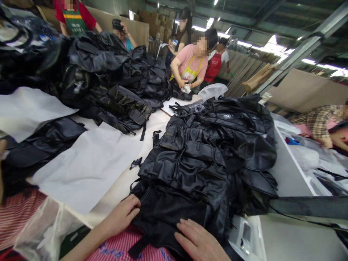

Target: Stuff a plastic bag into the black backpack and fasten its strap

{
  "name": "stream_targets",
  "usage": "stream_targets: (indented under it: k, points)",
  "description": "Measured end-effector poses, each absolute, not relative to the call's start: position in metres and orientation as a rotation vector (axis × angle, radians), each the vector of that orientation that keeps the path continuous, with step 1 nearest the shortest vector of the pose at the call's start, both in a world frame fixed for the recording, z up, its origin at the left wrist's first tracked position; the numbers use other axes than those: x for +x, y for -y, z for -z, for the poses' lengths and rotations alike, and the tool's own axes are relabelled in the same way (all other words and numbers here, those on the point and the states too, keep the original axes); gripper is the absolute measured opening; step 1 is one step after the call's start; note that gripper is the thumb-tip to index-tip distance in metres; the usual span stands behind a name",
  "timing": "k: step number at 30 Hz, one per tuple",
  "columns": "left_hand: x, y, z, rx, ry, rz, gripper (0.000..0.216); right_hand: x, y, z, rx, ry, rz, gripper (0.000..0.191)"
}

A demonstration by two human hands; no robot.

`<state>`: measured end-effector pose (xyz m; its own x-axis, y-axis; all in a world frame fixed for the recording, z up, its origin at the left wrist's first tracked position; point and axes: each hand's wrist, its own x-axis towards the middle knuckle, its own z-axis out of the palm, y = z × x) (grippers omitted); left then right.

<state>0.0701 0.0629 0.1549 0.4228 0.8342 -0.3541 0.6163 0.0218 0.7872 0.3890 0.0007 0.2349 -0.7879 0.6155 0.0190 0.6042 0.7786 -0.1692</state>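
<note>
A black leather-look backpack (187,159) with two buckled front pockets lies before me, its dark cloth part (168,210) spread toward my lap. At the left edge of that cloth, my left hand (122,212) has its fingers bent and closed on the bag; its thumb is mostly hidden. My right hand (197,237) lies palm down on the near right part of the backpack, fingers stretched out and a little apart. A loose black strap end (138,246) hangs over my red-and-white striped apron (122,246). Small black buckles (136,163) lie on the table left of the bag.
White sheets (89,166) cover part of the pale table (157,125). More black bags (108,76) are heaped at the far left, others (244,130) at the right beside a white partition (290,159). A co-worker in pink (190,61) handles a black item across the table.
</note>
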Motion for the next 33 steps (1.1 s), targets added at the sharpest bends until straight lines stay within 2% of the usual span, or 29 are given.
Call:
stream_targets:
  k: [6,10,13,18,21,24,29,33]
  points:
    - [0.071,-0.052,-0.137,1.096,-1.265,-0.485,0.037,0.342,-0.003,-0.211,-1.106,2.755,-0.67,0.044]
    - [0.076,-0.051,-0.147,0.834,-1.162,-0.599,0.04,0.303,-0.021,-0.228,-1.26,2.946,-0.933,0.034]
    - [0.079,-0.049,-0.164,0.764,-1.139,-0.661,0.039,0.298,-0.026,-0.248,-1.315,2.844,-1.052,0.029]
    - [0.078,-0.055,-0.184,0.948,-1.209,-0.488,0.036,0.319,-0.031,-0.254,-1.609,2.172,-1.315,0.016]
    - [0.073,-0.072,-0.2,1.199,-1.226,-0.382,0.034,0.33,-0.041,-0.249,-1.599,1.687,-1.601,0.008]
    - [0.073,-0.094,-0.223,1.484,-1.278,-0.453,0.025,0.343,-0.053,-0.247,-1.567,1.29,-1.811,0.019]
    - [0.092,-0.121,-0.247,1.756,-1.261,-0.521,0.024,0.368,-0.066,-0.249,-1.474,1.036,-2.009,0.045]
    - [0.118,-0.123,-0.247,1.981,-1.12,-0.53,0.025,0.371,-0.069,-0.249,-1.374,0.978,-2.02,0.042]
